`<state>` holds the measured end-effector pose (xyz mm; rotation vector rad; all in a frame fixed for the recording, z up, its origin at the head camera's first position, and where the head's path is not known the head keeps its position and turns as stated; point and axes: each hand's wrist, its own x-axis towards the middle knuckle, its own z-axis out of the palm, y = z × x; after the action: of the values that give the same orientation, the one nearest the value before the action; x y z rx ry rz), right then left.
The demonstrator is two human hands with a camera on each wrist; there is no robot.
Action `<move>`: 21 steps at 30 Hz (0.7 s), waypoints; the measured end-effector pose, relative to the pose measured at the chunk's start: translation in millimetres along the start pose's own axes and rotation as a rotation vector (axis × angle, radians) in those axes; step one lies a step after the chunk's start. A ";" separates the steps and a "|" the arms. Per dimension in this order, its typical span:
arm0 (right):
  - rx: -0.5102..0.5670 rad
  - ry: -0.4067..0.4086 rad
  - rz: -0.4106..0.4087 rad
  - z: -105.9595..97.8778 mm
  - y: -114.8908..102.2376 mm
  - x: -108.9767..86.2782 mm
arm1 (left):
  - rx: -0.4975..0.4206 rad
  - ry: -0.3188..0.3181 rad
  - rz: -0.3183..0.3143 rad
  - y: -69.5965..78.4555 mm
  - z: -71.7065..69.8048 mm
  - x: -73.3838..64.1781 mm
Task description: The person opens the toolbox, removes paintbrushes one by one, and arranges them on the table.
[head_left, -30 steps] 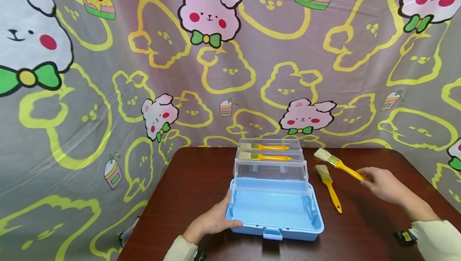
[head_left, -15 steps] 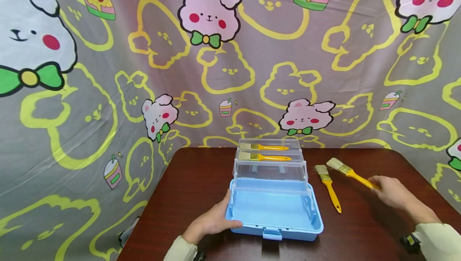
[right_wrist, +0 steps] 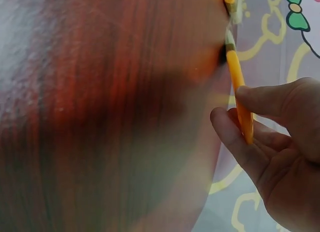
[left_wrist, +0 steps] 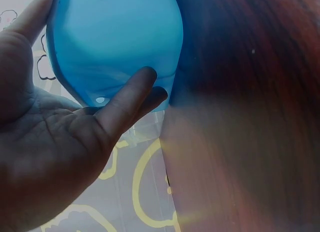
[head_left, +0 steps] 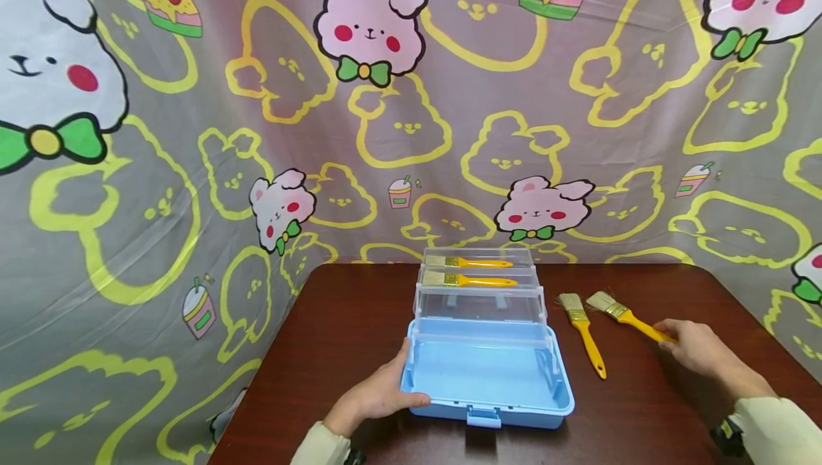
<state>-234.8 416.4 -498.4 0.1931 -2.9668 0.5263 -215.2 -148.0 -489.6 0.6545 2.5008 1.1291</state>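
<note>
An open blue plastic box [head_left: 526,417] sits mid-table, its clear tiered trays [head_left: 475,306] raised at the back. Two flat paintbrushes with yellow handles, a rear one [head_left: 484,263] and a front one [head_left: 488,282], lie in the trays. My left hand [head_left: 379,390] rests against the box's left front corner, fingers extended along the outer wall [left_wrist: 120,37] and thumb at the front rim. In my right hand [head_left: 696,344] a paintbrush [head_left: 642,326] is pinched by its handle, bristles pointing away to the left. Another paintbrush [head_left: 586,340] lies between it and the box.
The dark wooden table [head_left: 340,322] has a back edge close to a cartoon-print curtain [head_left: 443,130]. The curtain also stands along the left and right sides. A latch [head_left: 484,417] hangs at the box's front.
My right hand has drawn the pinched paintbrush to the right and nearer to me, farther from the lying brush. The left hand and the box have stayed put.
</note>
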 end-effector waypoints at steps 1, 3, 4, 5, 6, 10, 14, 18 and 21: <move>-0.001 0.002 -0.003 0.3 0.0 -0.1 | 0.000 0.001 0.002 -0.1 0.0 -0.3; -0.001 -0.010 -0.010 1.5 0.8 -0.3 | 0.002 0.000 0.001 -0.6 0.1 -0.4; 0.001 -0.021 -0.008 2.1 1.0 -0.4 | 0.002 0.001 0.001 -0.8 0.2 -0.5; 0.002 -0.037 -0.003 2.5 1.0 -0.3 | 0.002 0.001 0.003 -0.8 0.2 -0.6; 0.005 -0.051 0.002 2.7 0.9 -0.2 | 0.003 0.001 0.001 -0.7 0.2 -0.7; 0.014 -0.094 0.026 3.2 -1.2 0.4 | -0.001 0.005 0.004 -0.1 0.1 -0.8; 0.028 -0.119 0.038 3.8 -3.9 0.8 | 0.005 0.008 -0.012 1.1 0.1 -1.2; 0.043 -0.145 0.031 4.6 -7.3 0.2 | 0.010 0.007 -0.022 1.8 0.4 -1.4; 0.046 -0.157 0.027 4.9 -10.5 0.0 | 0.012 0.005 -0.009 2.3 0.0 -1.2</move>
<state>-233.8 404.8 -499.5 0.2089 -3.1150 0.6104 -213.6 -147.3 -487.7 0.6436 2.5139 1.1145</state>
